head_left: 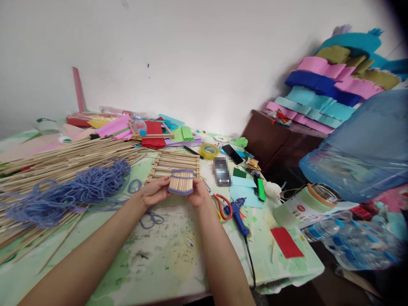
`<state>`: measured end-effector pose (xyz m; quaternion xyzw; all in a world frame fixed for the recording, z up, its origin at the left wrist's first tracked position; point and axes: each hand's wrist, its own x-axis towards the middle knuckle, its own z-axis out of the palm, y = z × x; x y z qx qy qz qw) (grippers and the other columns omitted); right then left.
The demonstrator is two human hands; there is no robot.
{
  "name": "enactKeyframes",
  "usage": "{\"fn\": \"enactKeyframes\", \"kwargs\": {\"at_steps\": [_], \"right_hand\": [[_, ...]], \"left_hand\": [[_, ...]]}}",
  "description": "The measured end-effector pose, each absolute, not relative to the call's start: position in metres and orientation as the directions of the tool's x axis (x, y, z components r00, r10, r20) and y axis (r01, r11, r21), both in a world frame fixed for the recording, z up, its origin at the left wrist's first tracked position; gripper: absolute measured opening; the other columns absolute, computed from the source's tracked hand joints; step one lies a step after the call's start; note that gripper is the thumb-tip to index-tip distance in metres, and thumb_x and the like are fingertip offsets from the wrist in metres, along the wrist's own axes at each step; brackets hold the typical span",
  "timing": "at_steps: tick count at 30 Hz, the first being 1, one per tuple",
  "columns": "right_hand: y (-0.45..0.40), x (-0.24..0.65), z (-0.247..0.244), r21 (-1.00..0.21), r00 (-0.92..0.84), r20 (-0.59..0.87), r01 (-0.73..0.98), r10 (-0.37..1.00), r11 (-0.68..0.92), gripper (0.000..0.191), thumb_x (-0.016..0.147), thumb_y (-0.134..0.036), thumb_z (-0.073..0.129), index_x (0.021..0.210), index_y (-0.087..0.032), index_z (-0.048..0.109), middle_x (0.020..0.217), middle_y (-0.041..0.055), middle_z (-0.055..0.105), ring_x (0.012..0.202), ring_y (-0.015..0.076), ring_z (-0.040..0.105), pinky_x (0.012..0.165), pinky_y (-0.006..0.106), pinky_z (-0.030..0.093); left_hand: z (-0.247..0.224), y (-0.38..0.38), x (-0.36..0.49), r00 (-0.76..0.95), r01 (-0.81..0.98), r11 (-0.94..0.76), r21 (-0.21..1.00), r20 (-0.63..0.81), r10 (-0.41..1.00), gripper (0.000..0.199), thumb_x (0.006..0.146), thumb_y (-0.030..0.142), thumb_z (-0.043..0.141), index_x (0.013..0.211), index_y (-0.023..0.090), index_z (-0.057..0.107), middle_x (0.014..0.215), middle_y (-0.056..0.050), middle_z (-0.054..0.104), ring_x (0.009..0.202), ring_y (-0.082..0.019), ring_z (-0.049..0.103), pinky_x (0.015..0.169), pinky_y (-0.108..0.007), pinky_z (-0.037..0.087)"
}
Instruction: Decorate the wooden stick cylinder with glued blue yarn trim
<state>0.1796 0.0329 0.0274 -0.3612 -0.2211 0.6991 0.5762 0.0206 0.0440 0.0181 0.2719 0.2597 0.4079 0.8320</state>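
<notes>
Small stick panel (180, 182): held between both hands over the table (168, 267), with purple yarn along its upper and lower edges; overlaps, in this view, the near side of a stick lattice (175, 160). Left hand (157, 192): grips the panel's left edge, fingers clamped on it. Right hand (198, 192): grips the right edge, fingers likewise clamped, partly hidden behind. At left: tangled purple yarn (73, 193) on a broad spread of long sticks (79, 148). Beyond the lattice: yellow tape roll (208, 157) and, to its right, a dark phone (232, 154). Beside the right forearm: red-handled scissors (222, 197), just next to a blue glue gun (239, 217). Farther right: red sheet (287, 242), near a pale green flask (296, 208).
</notes>
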Motion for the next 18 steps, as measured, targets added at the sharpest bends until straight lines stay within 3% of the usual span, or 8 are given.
{"fn": "enactKeyframes", "kwargs": {"at_steps": [3, 8, 18], "right_hand": [[0.036, 0.176, 0.025, -0.603, -0.195, -0.398, -0.681, 0.896, -0.416, 0.022, 0.073, -0.014, 0.044, 0.08, -0.009, 0.064, 0.072, 0.0082, 0.07, 0.069, 0.0192, 0.066, 0.069, 0.033, 0.054], [0.038, 0.171, 0.023, -0.589, -0.133, -0.372, -0.731, 0.918, -0.344, 0.021, 0.073, -0.014, 0.044, 0.078, -0.01, 0.064, 0.074, 0.0073, 0.071, 0.071, 0.0188, 0.066, 0.07, 0.031, 0.054], [0.039, 0.166, 0.023, -0.571, -0.064, -0.385, -0.767, 0.921, -0.292, 0.02, 0.07, -0.011, 0.043, 0.074, -0.011, 0.063, 0.067, 0.0055, 0.069, 0.063, 0.016, 0.063, 0.063, 0.026, 0.052]], "left_hand": [[0.015, 0.046, 0.022, 0.512, -0.558, 0.53, 0.639, -0.238, 0.825, 0.024, 0.083, 0.003, 0.045, 0.101, 0.008, 0.059, 0.086, -0.011, 0.069, 0.077, -0.02, 0.067, 0.073, -0.035, 0.056], [0.014, 0.047, 0.024, 0.478, -0.597, 0.527, 0.605, -0.26, 0.839, 0.026, 0.084, 0.002, 0.042, 0.105, 0.008, 0.058, 0.088, -0.012, 0.069, 0.08, -0.02, 0.067, 0.078, -0.036, 0.055], [0.016, 0.048, 0.024, 0.447, -0.592, 0.461, 0.661, -0.207, 0.87, 0.023, 0.083, 0.002, 0.045, 0.098, 0.008, 0.061, 0.089, -0.012, 0.068, 0.078, -0.02, 0.067, 0.074, -0.034, 0.056]]}}
